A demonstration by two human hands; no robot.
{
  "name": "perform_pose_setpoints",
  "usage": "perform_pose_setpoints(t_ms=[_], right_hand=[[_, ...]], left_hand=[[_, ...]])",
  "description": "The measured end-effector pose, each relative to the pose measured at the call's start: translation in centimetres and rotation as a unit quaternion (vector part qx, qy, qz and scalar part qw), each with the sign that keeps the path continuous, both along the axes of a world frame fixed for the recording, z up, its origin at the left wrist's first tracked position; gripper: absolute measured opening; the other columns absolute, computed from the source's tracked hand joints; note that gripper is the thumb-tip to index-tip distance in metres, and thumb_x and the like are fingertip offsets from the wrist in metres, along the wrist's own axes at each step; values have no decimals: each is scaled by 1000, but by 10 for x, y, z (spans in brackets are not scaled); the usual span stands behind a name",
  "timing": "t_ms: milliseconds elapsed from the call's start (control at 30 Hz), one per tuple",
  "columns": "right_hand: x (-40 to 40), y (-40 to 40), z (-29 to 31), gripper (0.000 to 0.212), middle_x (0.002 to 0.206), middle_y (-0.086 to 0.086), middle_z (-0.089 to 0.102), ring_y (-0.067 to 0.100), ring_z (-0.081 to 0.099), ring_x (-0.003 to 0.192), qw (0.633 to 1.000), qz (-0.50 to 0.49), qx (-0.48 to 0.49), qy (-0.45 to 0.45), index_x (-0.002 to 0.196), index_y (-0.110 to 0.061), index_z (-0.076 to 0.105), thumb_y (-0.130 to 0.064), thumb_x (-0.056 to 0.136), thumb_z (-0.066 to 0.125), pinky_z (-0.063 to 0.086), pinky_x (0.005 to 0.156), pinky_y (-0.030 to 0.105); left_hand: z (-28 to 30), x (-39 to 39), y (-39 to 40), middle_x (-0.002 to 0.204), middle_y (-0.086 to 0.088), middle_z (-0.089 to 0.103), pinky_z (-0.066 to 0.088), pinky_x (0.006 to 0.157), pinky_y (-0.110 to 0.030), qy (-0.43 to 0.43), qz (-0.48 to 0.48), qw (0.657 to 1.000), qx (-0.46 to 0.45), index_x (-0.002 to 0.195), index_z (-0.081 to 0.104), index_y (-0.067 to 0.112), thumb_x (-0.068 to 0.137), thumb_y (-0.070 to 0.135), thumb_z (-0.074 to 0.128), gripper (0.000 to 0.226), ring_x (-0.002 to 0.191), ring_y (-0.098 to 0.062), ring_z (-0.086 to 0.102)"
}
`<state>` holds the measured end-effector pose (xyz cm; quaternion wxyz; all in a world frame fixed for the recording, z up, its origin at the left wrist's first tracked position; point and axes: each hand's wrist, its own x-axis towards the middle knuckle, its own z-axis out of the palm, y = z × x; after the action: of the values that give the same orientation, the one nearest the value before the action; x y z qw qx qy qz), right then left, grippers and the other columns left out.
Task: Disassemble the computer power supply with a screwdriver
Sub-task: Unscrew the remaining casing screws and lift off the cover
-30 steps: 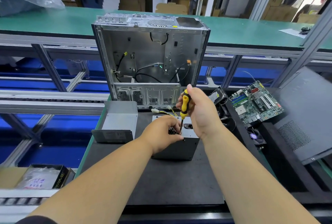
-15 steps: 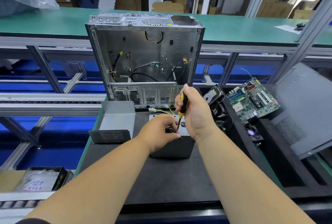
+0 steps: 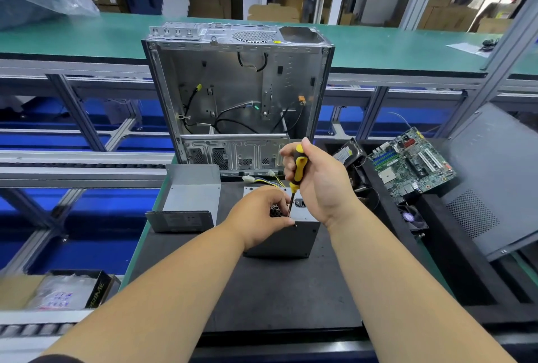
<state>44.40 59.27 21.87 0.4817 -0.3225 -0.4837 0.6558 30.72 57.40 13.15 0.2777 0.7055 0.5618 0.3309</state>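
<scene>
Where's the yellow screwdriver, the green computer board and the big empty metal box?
screwdriver (image 3: pixel 299 165), head view, yellow handle.
green computer board (image 3: pixel 413 165), head view, its middle.
metal box (image 3: pixel 241 83), head view, inside back wall.

Bare black mat (image 3: pixel 279 298) lies open nearer than both hands, while the open computer case (image 3: pixel 238 94) blocks beyond them, a grey metal cover (image 3: pixel 189 202) stands left of the left hand (image 3: pixel 259 217), and the motherboard (image 3: pixel 413 164) crowds right of the right hand (image 3: pixel 317 185).

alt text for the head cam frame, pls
Right hand grips a yellow screwdriver, tip down on a dark power supply that the left hand steadies. An empty computer case stands behind.
</scene>
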Motion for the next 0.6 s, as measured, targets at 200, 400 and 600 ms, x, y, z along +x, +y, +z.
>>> perform_pose_setpoints(t_ms=[200, 400, 600], right_hand=[[-4, -2, -4, 22, 68, -2, 49, 13, 42, 62, 999, 36, 21, 6, 88, -15, 44, -33, 101, 43, 37, 63, 25], [-1, 1, -2, 25, 71, 0, 60, 15, 56, 65, 1000, -14, -3, 10, 87, -13, 53, -28, 105, 44, 47, 70, 30], [-5, 1, -2, 43, 61, 0, 46, 13, 40, 55, 999, -21, -32, 35, 79, -13, 54, -37, 108, 32, 37, 59, 25]], left_hand=[[-3, -1, 3, 83, 24, 57, 50, 86, -37, 3, -4, 1000, 10, 63, 54, 33, 74, 24, 84, 33, 88, 2, 54], [-3, -1, 4, 92, 17, 62, 49, 94, -37, -2, -10, 1000, -1, 67, 57, 29, 75, 24, 84, 28, 107, 0, 59], [-1, -2, 3, 96, 22, 60, 50, 91, -35, 14, -6, 1000, -7, 73, 57, 40, 74, 30, 82, 27, 99, 2, 56]])
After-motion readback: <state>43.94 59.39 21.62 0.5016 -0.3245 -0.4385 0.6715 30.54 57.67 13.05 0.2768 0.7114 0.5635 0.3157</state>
